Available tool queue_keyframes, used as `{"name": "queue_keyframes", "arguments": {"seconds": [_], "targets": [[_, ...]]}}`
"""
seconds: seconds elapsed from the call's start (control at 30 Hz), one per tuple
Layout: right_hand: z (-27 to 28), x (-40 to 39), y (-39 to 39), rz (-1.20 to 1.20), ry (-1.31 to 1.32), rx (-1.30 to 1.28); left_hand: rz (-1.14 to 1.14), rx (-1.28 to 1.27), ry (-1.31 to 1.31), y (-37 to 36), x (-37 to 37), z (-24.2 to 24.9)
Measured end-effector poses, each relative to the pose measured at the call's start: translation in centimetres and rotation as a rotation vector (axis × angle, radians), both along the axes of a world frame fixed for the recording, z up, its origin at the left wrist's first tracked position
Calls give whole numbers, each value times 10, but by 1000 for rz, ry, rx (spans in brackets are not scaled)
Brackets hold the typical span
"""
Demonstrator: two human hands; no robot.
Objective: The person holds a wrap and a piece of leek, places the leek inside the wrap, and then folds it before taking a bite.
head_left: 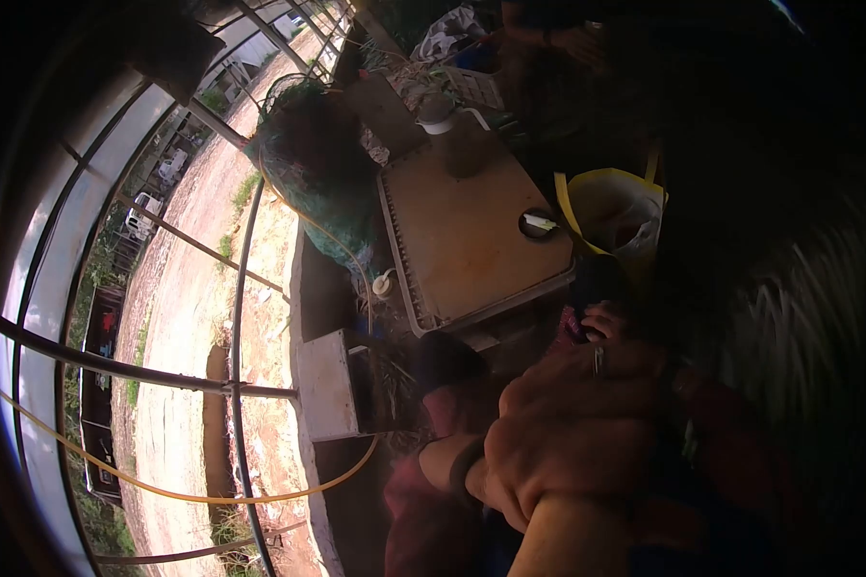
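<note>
My right hand (573, 452) is large in the lower middle, its fingers curled over and the knuckles toward me. My left wrist (445, 464), with a dark band, comes in from the left and runs in behind it, so most of the left hand is hidden. A small pale metallic-looking piece (599, 361) shows at the far side of the hands. Fingertips (601, 322) beside a patterned maroon cloth (568, 329) appear just past them. I cannot tell what the right hand closes on. Beyond lies a brown board-like tabletop (471, 231).
A roll of tape (537, 223) lies on the tabletop near a yellow-edged bag (611, 207). Green netting (332, 226) bulges at the left. A yellow hose (260, 498) loops by metal rails (144, 373). Another person's hand (582, 43) shows at the dark top.
</note>
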State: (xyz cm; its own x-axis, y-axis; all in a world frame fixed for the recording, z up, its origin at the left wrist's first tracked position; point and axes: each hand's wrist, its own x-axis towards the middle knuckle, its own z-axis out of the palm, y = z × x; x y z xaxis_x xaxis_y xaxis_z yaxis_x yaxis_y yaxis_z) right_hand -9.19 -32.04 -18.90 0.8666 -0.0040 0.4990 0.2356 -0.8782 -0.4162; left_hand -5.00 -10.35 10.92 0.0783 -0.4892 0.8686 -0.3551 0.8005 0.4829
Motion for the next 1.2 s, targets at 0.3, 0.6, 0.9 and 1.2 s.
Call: {"name": "queue_keyframes", "arguments": {"seconds": [0.3, 0.6, 0.9, 1.2], "targets": [[11, 1, 6, 3, 67, 61, 113, -117, -12, 9, 6, 5], [30, -6, 12, -21, 44, 5, 163, -203, -48, 10, 18, 5], [4, 0, 6, -20, 47, 95, 754, -580, -52, -9, -9, 41], [-3, 1, 8, -35, 68, 100, 589, -736, -146, -9, 8, 37]]}}
